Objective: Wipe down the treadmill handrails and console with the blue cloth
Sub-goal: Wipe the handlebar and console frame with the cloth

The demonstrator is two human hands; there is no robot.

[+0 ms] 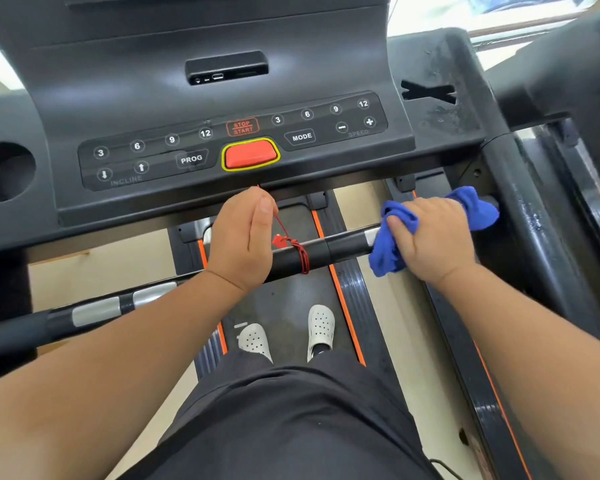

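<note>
A black front handrail [340,249] with silver sensor pads runs across the treadmill below the console [222,98]. My left hand [243,237] is wrapped around the bar near its middle, beside a red safety cord [297,249] wound on it. My right hand [433,237] grips the blue cloth [392,251], which is bunched around the right end of the bar; part of the cloth sticks out past my fingers toward the right upright [520,209]. The console carries speed and incline buttons and a red stop key [250,154].
A round cup holder [4,171] sits at the console's left, a dusty tray [433,95] at its right. The belt with orange edge stripes [340,299] lies below, with my white perforated shoes [321,327] on it. Light floor flanks the deck.
</note>
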